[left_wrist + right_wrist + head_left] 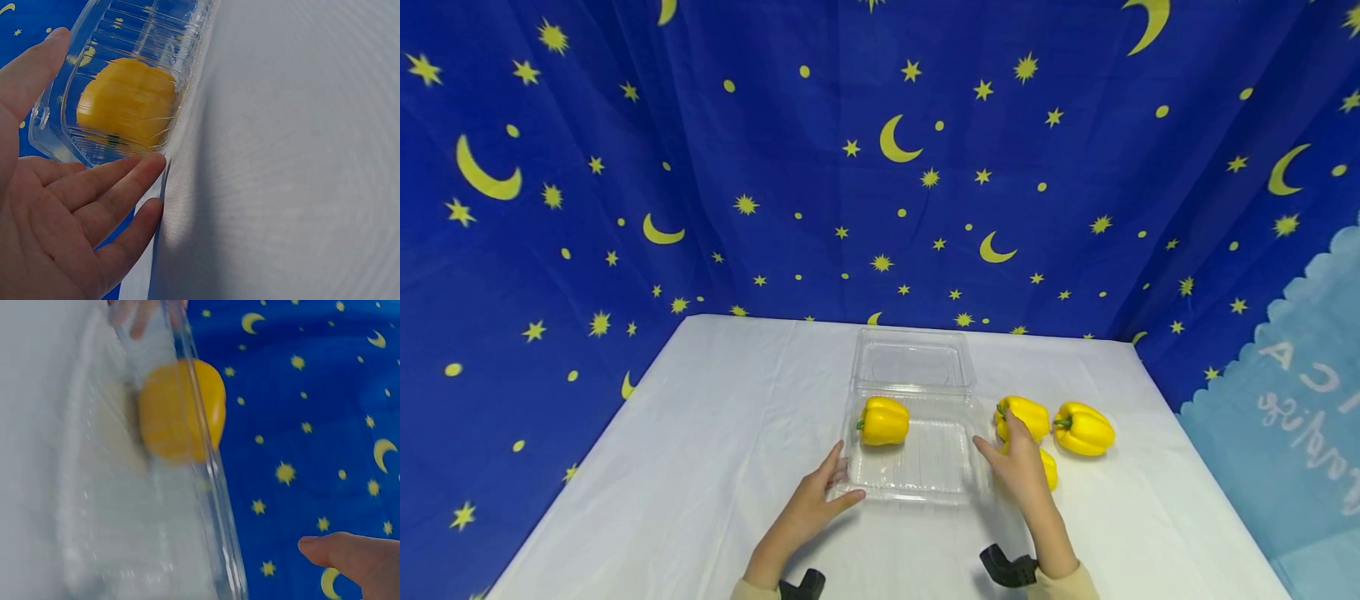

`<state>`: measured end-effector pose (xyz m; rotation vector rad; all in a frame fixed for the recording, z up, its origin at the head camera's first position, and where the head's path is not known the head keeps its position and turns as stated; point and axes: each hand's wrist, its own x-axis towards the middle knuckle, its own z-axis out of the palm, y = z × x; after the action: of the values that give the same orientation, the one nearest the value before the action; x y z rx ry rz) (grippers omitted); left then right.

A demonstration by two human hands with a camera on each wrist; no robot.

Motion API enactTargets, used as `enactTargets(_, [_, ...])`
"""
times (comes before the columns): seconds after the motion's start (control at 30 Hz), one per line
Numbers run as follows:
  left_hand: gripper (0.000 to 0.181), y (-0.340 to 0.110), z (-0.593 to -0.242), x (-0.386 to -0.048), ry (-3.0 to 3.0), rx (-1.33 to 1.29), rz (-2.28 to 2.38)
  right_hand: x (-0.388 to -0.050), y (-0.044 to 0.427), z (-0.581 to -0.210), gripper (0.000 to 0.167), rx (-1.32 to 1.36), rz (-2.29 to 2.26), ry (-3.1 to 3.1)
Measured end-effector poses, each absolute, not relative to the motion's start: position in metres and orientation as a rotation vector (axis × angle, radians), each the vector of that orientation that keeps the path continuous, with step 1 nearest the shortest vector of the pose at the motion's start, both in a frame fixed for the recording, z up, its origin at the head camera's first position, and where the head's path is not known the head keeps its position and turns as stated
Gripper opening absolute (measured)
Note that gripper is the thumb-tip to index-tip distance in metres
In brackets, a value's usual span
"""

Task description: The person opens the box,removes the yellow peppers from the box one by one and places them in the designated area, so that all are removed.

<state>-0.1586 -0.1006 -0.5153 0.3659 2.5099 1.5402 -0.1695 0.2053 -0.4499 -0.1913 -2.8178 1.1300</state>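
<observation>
A clear plastic clamshell box [917, 467] lies unfolded on the table, with its lid [912, 365] tipped to the far side. One yellow bell pepper [886, 420] rests on its side in the left part of the box's base. My left hand [808, 504] is at the box's near left corner, fingers and thumb spread; the left wrist view shows its fingertips close against the wall. To the right of the box, my right hand [1024, 471] reaches over a yellow pepper [1028, 417], its thumb apart from the index finger. Another pepper [1049, 469] is partly hidden by that hand.
One more yellow pepper [1084, 429] sits farther right. A white cloth covers the table [715, 417]. Dark blue curtains [820, 167] with moons and stars stand behind and at the sides, and a light blue panel [1300, 400] hangs at the right.
</observation>
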Motion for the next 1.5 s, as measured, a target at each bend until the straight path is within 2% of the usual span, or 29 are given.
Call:
enactTargets(0.57, [0.088,-0.101,-0.515,-0.158,2.511,0.383,1.541,-0.186,0.164,-0.454,0.074,-0.083,1.127,-2.821])
enactTargets(1.1, [0.086,-0.101,-0.516,-0.159,2.512,0.374,1.539,-0.19,0.149,-0.463,0.077,0.008,1.218,-2.757])
enactTargets(1.5, [0.087,-0.102,-0.513,-0.157,2.515,0.403,1.548,-0.199,0.129,-0.461,0.074,0.082,1.168,-2.834])
